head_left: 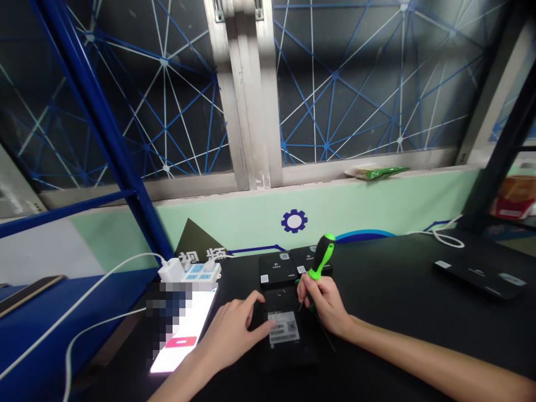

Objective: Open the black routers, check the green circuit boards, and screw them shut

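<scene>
A flat black box (288, 354) with a white printed label (285, 328) lies face down on the black table in front of me. My left hand (237, 324) rests at its left side, thumb on the label's edge and index finger stretched toward the far edge, the two spread apart. In my right hand (324, 301) is a screwdriver (323, 258) with a green and black handle, tilted up to the right. Its tip reaches down near the box's far right corner; whether it touches a screw I cannot tell. Small screws (281, 292) lie just beyond the box.
Behind the box lie two similar black boxes, one at left (276, 269) and one at right (309, 255). Another black box (479, 278) is far right. A lit phone (184, 340) lies left, near a power strip (203, 272) with white cables. A blue post (96, 111) rises at left.
</scene>
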`<state>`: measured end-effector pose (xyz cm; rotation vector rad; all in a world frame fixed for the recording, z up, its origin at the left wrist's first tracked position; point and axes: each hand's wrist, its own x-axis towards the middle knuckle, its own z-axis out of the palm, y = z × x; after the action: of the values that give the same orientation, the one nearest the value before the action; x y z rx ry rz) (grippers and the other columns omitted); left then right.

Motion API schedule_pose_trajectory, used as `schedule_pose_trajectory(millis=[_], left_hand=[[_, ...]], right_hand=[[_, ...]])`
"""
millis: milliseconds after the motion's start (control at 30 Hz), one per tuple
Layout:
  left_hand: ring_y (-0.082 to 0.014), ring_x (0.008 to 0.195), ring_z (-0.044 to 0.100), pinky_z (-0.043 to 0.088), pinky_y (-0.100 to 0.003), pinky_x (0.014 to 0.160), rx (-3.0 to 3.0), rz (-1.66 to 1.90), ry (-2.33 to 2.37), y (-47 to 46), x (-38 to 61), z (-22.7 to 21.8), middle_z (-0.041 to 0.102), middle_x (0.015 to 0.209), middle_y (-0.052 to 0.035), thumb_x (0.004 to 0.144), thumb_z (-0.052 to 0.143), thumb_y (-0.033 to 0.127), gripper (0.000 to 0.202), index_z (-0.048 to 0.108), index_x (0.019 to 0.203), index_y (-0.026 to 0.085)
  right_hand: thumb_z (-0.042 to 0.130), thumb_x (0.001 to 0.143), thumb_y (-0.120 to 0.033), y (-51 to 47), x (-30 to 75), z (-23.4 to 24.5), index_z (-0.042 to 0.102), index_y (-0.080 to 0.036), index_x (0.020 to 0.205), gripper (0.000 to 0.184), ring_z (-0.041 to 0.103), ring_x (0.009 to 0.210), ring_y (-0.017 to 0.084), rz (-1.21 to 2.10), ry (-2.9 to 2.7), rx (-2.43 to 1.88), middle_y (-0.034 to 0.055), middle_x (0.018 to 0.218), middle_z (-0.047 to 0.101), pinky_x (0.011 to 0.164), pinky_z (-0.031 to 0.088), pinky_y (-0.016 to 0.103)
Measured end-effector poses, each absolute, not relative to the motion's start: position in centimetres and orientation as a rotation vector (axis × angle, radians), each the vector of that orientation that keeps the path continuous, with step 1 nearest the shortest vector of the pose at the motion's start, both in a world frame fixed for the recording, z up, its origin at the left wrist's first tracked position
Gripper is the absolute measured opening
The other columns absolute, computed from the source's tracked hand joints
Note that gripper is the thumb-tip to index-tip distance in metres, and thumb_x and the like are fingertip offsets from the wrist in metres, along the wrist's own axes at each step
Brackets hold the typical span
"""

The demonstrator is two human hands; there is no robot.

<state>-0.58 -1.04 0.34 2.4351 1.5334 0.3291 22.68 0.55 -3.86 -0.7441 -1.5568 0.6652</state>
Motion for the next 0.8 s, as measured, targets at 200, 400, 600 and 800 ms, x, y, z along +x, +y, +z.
schedule_pose_trajectory(millis=[200, 400, 600, 800], left_hand=[[-0.0193, 0.068, 0.055, 0.030, -0.027, 0.060, 2.426, 0.342, 1.510, -0.9, -0.3, 0.1, 0.053, 0.067, 0.0054, 0.090, 0.058, 0.056, 0.037, 0.059, 0.111, 0.025], [-0.0191, 0.069, 0.055, 0.031, -0.028, 0.061, 2.382, 0.353, 1.498, -0.8, -0.3, -0.1, 0.054, 0.067, 0.0054, 0.088, 0.059, 0.058, 0.039, 0.060, 0.110, 0.025], [-0.0203, 0.074, 0.056, 0.032, -0.027, 0.062, 2.285, 0.351, 1.503, -0.1, -0.5, 0.1, 0.057, 0.068, 0.0046, 0.082, 0.064, 0.064, 0.048, 0.061, 0.110, 0.024], [-0.0174, 0.066, 0.055, 0.030, -0.025, 0.058, 2.225, 0.284, 1.433, 1.2, -0.7, 0.7, 0.057, 0.065, 0.0070, 0.075, 0.072, 0.063, 0.050, 0.059, 0.103, 0.023]], right_hand=[[0.037, 0.105, -0.045, 0.6, 23.0, -4.4, 0.056, -0.020, 0.064, 0.051, 0.052, 0.055, 0.015, 0.595, -1.677, -0.731, 0.0003, 0.057, 0.052, 0.059, 0.041, 0.029], [0.036, 0.106, -0.042, 0.5, 23.2, -3.9, 0.056, -0.019, 0.068, 0.048, 0.052, 0.055, 0.013, 0.624, -1.778, -0.720, 0.0002, 0.062, 0.053, 0.057, 0.041, 0.026], [0.033, 0.107, -0.038, 0.2, 23.3, -1.5, 0.057, -0.019, 0.075, 0.045, 0.051, 0.060, 0.013, 0.668, -2.006, -0.688, -0.0001, 0.068, 0.056, 0.061, 0.041, 0.025], [0.046, 0.103, -0.038, 0.0, 23.2, -0.8, 0.057, -0.019, 0.077, 0.033, 0.050, 0.057, 0.012, 0.762, -1.970, -0.715, -0.0022, 0.067, 0.055, 0.058, 0.040, 0.024]])
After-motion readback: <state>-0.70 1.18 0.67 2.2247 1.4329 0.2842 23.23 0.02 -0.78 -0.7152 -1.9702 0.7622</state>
